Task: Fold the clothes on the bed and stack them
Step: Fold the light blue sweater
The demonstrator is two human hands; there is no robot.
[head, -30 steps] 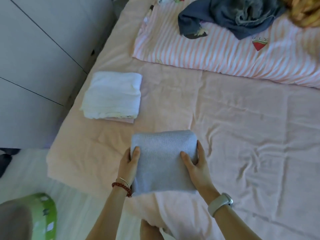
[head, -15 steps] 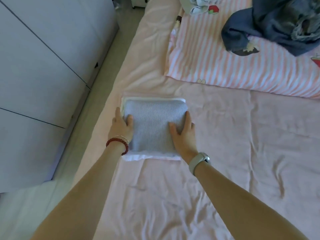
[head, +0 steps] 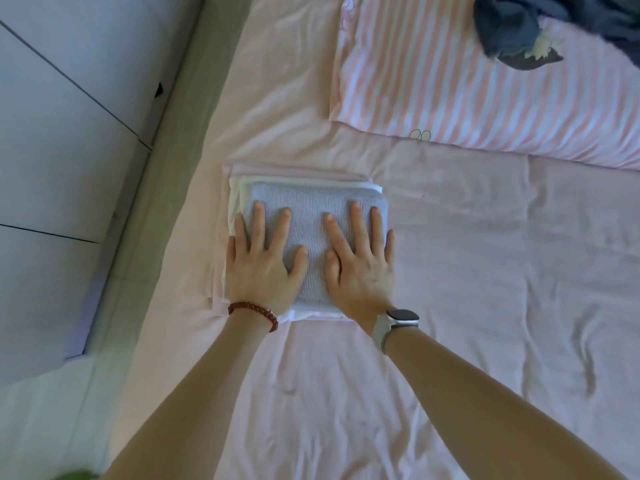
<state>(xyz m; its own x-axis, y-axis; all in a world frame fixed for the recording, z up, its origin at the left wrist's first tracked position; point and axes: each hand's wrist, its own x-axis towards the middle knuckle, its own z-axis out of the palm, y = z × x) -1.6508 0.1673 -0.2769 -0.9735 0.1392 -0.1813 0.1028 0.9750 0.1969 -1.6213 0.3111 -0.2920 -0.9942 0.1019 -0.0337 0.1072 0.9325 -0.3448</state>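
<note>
Since half a second ago, both hands have shifted from the sides of the folded garment onto its top; the camera has drawn nearer.

Bed [head: 485,306], pink wrinkled sheet: fills most of the view; its left edge runs beside a grey floor strip and white cabinet fronts [head: 69,133].

Striped quilt [head: 485,98], pink and white, soft fabric: lies across the bed's far right part.

Dark blue crumpled garment [head: 519,32], unfolded: rests on the striped quilt at the bed's far right corner, partly cut by the frame.

Stack of folded clothes, near the bed's left edge, midway along it. Bottom layer, pale pink folded cloth [head: 294,170]; middle layer, white folded cloth [head: 237,199], its margins showing at the far, left and near sides; top layer, light grey-blue knit folded square [head: 311,216].

Left hand [head: 261,268]: flat, fingers straight and spread, pressing on the left half of the grey-blue knit, outer fingers reaching onto the white cloth. Nothing held.

Right hand [head: 362,268]: flat, fingers straight and spread, pressing on the right half of the knit. Nothing held.

White-strapped wristwatch [head: 398,322], dark face: on the right wrist.

Red bead bracelet [head: 254,313]: on the left wrist.
</note>
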